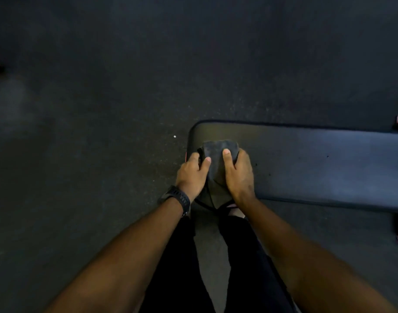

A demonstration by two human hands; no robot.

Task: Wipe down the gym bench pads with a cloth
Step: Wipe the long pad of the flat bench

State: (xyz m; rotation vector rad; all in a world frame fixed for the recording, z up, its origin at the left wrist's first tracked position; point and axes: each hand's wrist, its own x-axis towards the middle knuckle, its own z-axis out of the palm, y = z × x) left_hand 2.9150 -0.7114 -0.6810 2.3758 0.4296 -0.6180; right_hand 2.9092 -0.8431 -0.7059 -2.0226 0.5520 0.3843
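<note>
Dark speckled rubber floor [103, 109] fills most of the frame. The black padded bench [306, 163] runs from centre to the right edge, its vinyl looking smooth and probably a little slick. The grey cloth [216, 159], bunched on the bench's left end at centre frame, looks soft, light and limp, so it is best held gathered at its sides. The left hand [191, 175] and right hand [240, 175] grip it so, with the thumbs on top and the fingers curled round its edges.
</note>
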